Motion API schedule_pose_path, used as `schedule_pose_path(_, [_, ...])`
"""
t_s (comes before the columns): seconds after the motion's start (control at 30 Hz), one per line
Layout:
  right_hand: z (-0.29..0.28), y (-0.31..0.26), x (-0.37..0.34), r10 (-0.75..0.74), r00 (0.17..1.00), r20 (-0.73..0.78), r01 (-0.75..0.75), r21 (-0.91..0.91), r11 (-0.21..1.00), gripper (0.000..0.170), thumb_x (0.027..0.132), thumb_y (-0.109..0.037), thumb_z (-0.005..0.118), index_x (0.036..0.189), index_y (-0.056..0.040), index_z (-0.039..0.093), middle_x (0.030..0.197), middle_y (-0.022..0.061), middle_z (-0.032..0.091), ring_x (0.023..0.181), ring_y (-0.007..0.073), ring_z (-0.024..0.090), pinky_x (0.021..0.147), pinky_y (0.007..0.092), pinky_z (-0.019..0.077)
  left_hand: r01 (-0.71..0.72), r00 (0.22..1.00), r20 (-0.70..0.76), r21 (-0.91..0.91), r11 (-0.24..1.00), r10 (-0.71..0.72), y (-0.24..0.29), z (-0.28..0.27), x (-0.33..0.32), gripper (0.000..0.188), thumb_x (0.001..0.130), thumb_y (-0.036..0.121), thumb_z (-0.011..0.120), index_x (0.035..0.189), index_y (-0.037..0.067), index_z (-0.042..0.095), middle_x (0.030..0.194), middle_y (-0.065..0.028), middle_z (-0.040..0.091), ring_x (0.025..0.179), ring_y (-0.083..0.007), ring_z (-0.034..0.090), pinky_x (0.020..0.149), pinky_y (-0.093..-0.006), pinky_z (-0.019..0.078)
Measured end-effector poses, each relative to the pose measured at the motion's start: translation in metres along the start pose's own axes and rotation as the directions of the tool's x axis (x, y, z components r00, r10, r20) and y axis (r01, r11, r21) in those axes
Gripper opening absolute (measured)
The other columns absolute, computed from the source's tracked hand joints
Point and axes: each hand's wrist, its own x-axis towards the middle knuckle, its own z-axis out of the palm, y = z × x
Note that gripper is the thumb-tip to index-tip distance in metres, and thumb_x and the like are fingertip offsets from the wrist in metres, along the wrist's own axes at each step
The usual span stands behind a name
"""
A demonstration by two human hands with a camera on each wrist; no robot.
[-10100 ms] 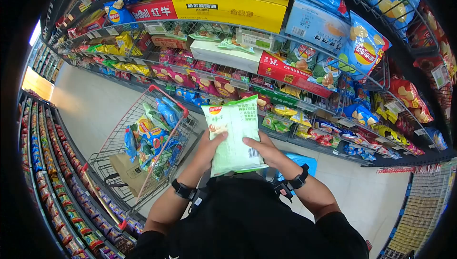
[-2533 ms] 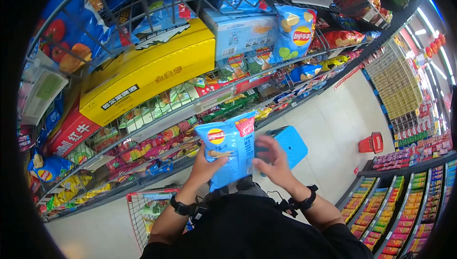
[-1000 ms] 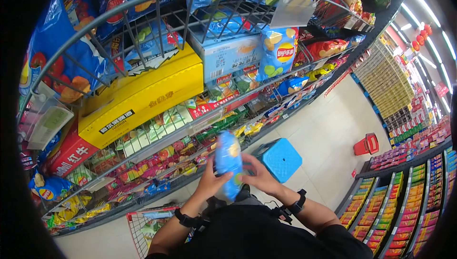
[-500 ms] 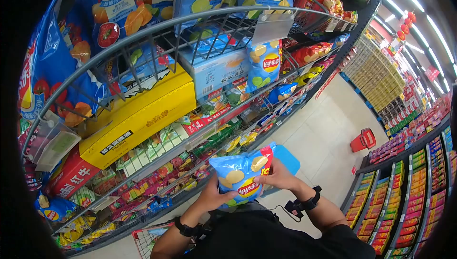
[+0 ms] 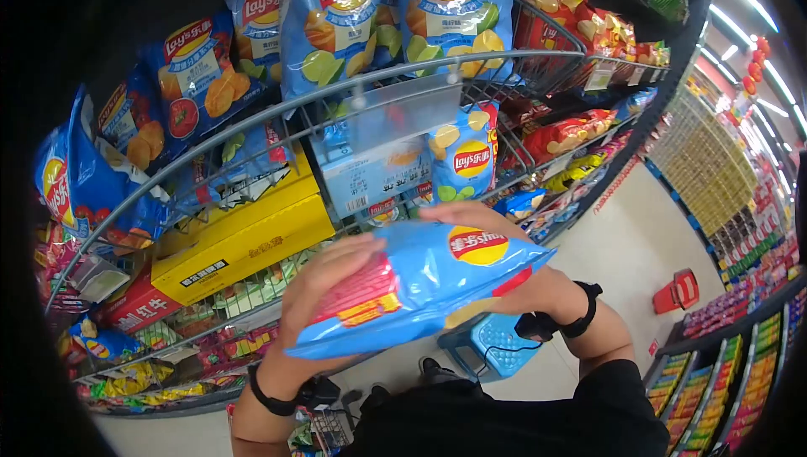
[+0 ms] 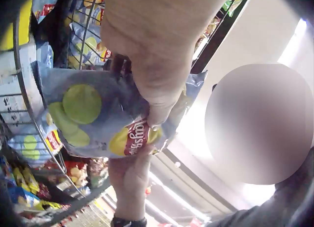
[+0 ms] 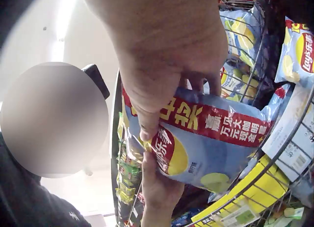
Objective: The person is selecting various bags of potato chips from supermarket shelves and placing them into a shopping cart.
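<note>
Top (image 5: 504, 423): plain black over the back of the view, short sleeve (image 5: 624, 394) ending above the elbow. Small white mark (image 7: 73, 215) on the dark cloth, too small to read. Each wrist banded: left strap (image 5: 267, 391) and right strap (image 5: 586, 310), both black, narrow. Small dark boxy unit (image 5: 318, 392) at the left one, another dark unit (image 5: 536, 327) at the right. Thin black cable (image 5: 507, 348) by the latter. Dark shoe (image 5: 432, 369), detail unclear.

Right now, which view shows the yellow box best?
The head view: the yellow box shows its long printed side. The right wrist view has only part, at lower right; the left wrist view probably just an edge, upper left.
</note>
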Motion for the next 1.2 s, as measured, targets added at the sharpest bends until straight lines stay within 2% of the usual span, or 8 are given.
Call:
schedule_pose_path(0.27, [-0.093, 0.086, 0.002, 0.105, 0.993, 0.055, -0.072, -0.424, 0.903, 0.083, 0.064, -0.021, 0.087, 0.136, -0.0063, 0.048, 0.141, 0.0159, 0.048, 0.132, 0.0319, 0.045, 0.107, 0.0409, 0.0382, 0.341, 0.936, -0.195, 0.301, 0.89, -0.293, -0.03, 0.046, 0.033, 0.061, 0.072, 0.012, 0.082, 0.125, 0.0, 0.053, 0.123, -0.0185, 0.061, 0.116, -0.0293, 0.058, 0.098, -0.0395, 0.0466])
schedule_pose_path(0.33, [-0.111, 0.106, 0.009, 0.102, 0.994, 0.045, -0.073, -0.431, 0.899, 0.074, 0.067, -0.019, 0.084, 0.133, -0.0071, 0.052, 0.138, 0.0154, 0.05, 0.128, 0.0341, 0.047, 0.106, 0.0406, 0.0398, 0.29, 0.955, -0.186, 0.426, 0.857, -0.231, -0.041, 0.047, 0.041, 0.061, 0.071, 0.008, 0.081, 0.125, -0.001, 0.054, 0.117, -0.0158, 0.064, 0.108, -0.0234, 0.062, 0.093, -0.0354, 0.0496])
schedule_pose_path(0.4, [-0.121, 0.138, 0.015, 0.056, 0.997, 0.05, -0.011, -0.637, 0.771, 0.068, 0.071, -0.026, 0.081, 0.129, -0.0051, 0.052, 0.136, 0.018, 0.05, 0.122, 0.0361, 0.051, 0.102, 0.0434, 0.042, 0.636, 0.738, -0.241, -0.065, 0.769, -0.63, -0.049, 0.051, 0.05, 0.059, 0.07, 0.009, 0.082, 0.121, -0.002, 0.056, 0.11, -0.0127, 0.066, 0.1, -0.0194, 0.064, 0.088, -0.0331, 0.0512])
schedule_pose_path(0.43, [-0.126, 0.153, 0.021, 0.023, 0.997, 0.076, 0.035, -0.682, 0.73, 0.065, 0.074, -0.029, 0.077, 0.13, -0.005, 0.051, 0.129, 0.0188, 0.055, 0.119, 0.036, 0.053, 0.1, 0.0429, 0.043, 0.738, 0.659, -0.18, -0.031, 0.674, -0.73, -0.061, 0.046, 0.049, 0.053, 0.072, 0.01, 0.082, 0.117, -0.002, 0.057, 0.105, -0.0112, 0.068, 0.094, -0.0174, 0.065, 0.084, -0.0327, 0.0525])
schedule_pose_path(0.57, [-0.129, 0.17, 0.034, -0.066, 0.993, 0.102, 0.121, -0.784, 0.609, 0.068, 0.072, -0.03, 0.078, 0.129, -0.0051, 0.051, 0.12, 0.0194, 0.059, 0.113, 0.0363, 0.056, 0.098, 0.0432, 0.044, 0.755, 0.644, -0.242, 0.049, 0.654, -0.726, -0.082, 0.053, 0.05, 0.046, 0.075, 0.012, 0.08, 0.113, -0.003, 0.057, 0.106, -0.0132, 0.067, 0.093, -0.0196, 0.066, 0.082, -0.0332, 0.0531])
schedule_pose_path(0.63, [-0.133, 0.17, 0.039, 0.196, 0.973, 0.12, -0.031, -0.778, 0.628, 0.069, 0.069, -0.03, 0.079, 0.127, -0.0048, 0.051, 0.114, 0.0191, 0.061, 0.109, 0.0363, 0.058, 0.096, 0.0431, 0.0453, 0.752, 0.635, -0.254, -0.014, 0.659, -0.73, -0.082, 0.054, 0.057, 0.046, 0.075, 0.013, 0.08, 0.112, -0.003, 0.058, 0.106, -0.0132, 0.067, 0.093, -0.0197, 0.066, 0.083, -0.0334, 0.0529])
schedule_pose_path(0.93, [-0.162, 0.131, 0.041, 0.487, 0.818, 0.305, -0.187, -0.66, 0.727, 0.064, 0.069, -0.021, 0.079, 0.123, -0.002, 0.051, 0.109, 0.0235, 0.064, 0.106, 0.0398, 0.059, 0.089, 0.0453, 0.0475, 0.672, 0.645, -0.204, -0.309, 0.673, -0.737, -0.1, 0.063, 0.055, 0.037, 0.078, 0.008, 0.077, 0.11, -0.003, 0.06, 0.105, -0.0121, 0.067, 0.095, -0.0199, 0.066, 0.086, -0.0338, 0.0527])
schedule_pose_path(1.2, [-0.168, 0.119, 0.024, 0.253, 0.939, 0.233, -0.02, -0.697, 0.717, 0.057, 0.07, -0.013, 0.075, 0.122, -0.0011, 0.055, 0.106, 0.02, 0.066, 0.1, 0.0371, 0.062, 0.084, 0.0444, 0.0505, 0.648, 0.637, -0.214, -0.372, 0.665, -0.741, -0.109, 0.061, 0.052, 0.052, 0.078, 0.009, 0.079, 0.121, -0.002, 0.052, 0.112, -0.0128, 0.064, 0.103, -0.0212, 0.063, 0.09, -0.0349, 0.0511])
